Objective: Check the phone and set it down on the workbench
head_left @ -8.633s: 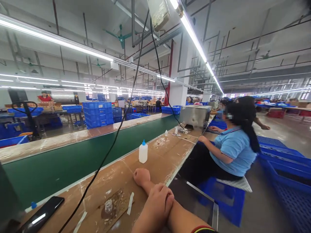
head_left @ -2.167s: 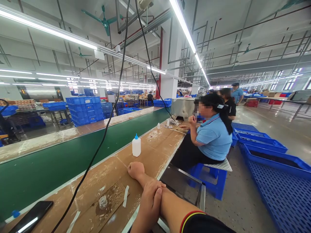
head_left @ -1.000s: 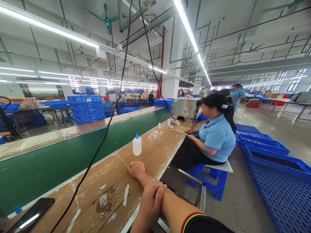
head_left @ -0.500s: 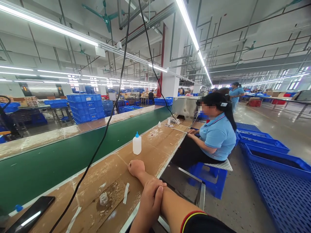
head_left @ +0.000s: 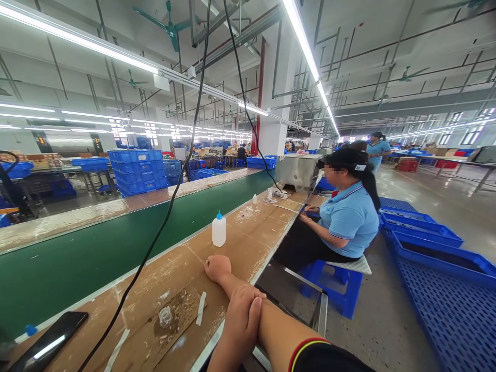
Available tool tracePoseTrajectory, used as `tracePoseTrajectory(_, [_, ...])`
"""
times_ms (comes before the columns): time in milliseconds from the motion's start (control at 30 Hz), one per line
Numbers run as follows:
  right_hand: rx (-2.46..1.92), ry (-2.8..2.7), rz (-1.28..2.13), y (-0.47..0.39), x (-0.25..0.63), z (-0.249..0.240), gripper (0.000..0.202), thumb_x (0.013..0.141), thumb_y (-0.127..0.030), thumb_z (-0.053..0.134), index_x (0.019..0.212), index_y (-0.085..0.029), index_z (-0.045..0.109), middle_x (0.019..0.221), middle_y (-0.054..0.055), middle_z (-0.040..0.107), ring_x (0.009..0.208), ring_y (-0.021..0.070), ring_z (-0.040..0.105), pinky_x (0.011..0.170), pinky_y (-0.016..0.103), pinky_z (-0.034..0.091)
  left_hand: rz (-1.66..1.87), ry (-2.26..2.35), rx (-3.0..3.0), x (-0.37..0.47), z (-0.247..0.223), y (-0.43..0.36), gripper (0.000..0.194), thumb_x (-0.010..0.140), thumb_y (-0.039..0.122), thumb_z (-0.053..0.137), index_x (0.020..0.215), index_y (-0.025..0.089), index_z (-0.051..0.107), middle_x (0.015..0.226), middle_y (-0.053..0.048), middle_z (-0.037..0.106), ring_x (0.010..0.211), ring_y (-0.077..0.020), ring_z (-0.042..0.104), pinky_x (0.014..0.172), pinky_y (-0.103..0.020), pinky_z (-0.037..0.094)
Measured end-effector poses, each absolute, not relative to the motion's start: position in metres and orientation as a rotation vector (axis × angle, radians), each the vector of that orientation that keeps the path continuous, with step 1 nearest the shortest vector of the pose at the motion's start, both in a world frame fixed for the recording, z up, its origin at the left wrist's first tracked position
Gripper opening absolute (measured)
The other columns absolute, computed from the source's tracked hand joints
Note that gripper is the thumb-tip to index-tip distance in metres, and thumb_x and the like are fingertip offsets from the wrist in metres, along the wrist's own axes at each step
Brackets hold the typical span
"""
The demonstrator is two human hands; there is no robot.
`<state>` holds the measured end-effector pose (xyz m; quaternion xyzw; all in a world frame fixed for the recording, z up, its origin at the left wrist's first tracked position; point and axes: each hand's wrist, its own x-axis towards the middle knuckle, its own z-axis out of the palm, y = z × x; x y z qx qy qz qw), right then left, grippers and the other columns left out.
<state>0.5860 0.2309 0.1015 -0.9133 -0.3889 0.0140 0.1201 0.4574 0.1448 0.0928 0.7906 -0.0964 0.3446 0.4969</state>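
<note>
Moved since about two seconds ago: the seated co-worker's point(head_left: 344, 219) raised hand, now lowered to the counter's edge, beyond the bottle; bottle and wearer's hands unchanged in place.
Bottle: one, translucent white point(head_left: 219, 232), blue nozzle cap on; upright on the counter point(head_left: 250, 243), beside the green belt point(head_left: 96, 243); serves as landmark below.
Right hand: one point(head_left: 218, 268), curled into a loose fist, resting on the counter just on the wearer's side of the bottle, apart from it; contents, if any, cannot be told.
Left hand: one point(head_left: 244, 310), wrapped over the right forearm point(head_left: 273, 323), farther from the bottle than the fist.
Clear cup: one point(head_left: 165, 317), on a flake-strewn board point(head_left: 182, 307), nearer the wearer than the bottle.
White strip: one point(head_left: 201, 308), partly over the board's edge, between cup and left hand.
Phone: one, black point(head_left: 58, 338), lying well apart from the bottle, past the cup.
Handling note: the pose reads as a rest; best kept with weight on the fist, grip light, elbows off the messy board, knuckles clear of the bottle, which a nudge could tip.
</note>
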Motion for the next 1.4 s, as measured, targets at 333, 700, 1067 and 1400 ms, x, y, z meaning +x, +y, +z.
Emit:
tracePoseTrajectory(333, [-2.673, -1.136, 0.055, 0.230, 0.585, 0.103, 0.036, 0.106, -0.033, 0.045, 0.112, -0.020, 0.078, 0.114, 0.009, 0.072, 0.107, 0.0246, 0.070, 0.087, 0.031, 0.053, 0.759, -0.218, 1.995, 0.453, 0.109, 0.142, 0.045, 0.110, 0.048, 0.034, 0.094, 0.019, 0.064, 0.096, -0.006, 0.067, 0.095, -0.0199, 0.060, 0.092, -0.035, 0.042])
tracePoseTrajectory(700, [-2.664, -1.128, 0.054, 0.231, 0.585, 0.100, 0.037, 0.106, -0.033, 0.045, 0.114, -0.020, 0.079, 0.114, 0.010, 0.072, 0.106, 0.0238, 0.070, 0.087, 0.029, 0.052, 0.694, -0.105, 2.039, 0.446, 0.117, 0.139, 0.044, 0.107, 0.051, 0.034, 0.096, 0.019, 0.061, 0.100, -0.008, 0.067, 0.097, -0.0223, 0.061, 0.090, -0.037, 0.045])
tracePoseTrajectory(1067, [-2.671, -1.122, 0.046, 0.229, 0.582, 0.103, 0.036, 0.106, -0.031, 0.045, 0.114, -0.020, 0.079, 0.114, 0.009, 0.072, 0.106, 0.0256, 0.070, 0.088, 0.032, 0.054, 0.680, -0.037, 2.020, 0.444, 0.110, 0.141, 0.038, 0.103, 0.048, 0.037, 0.095, 0.018, 0.059, 0.109, -0.010, 0.068, 0.106, -0.0254, 0.062, 0.095, -0.040, 0.046])
tracePoseTrajectory(1400, [-2.677, -1.124, 0.044, 0.229, 0.582, 0.100, 0.036, 0.106, -0.032, 0.045, 0.112, -0.020, 0.078, 0.114, 0.009, 0.072, 0.106, 0.0256, 0.070, 0.088, 0.032, 0.054, 0.658, -0.094, 2.009, 0.443, 0.112, 0.141, 0.040, 0.105, 0.047, 0.035, 0.096, 0.018, 0.060, 0.105, -0.009, 0.067, 0.104, -0.0241, 0.060, 0.096, -0.040, 0.044])
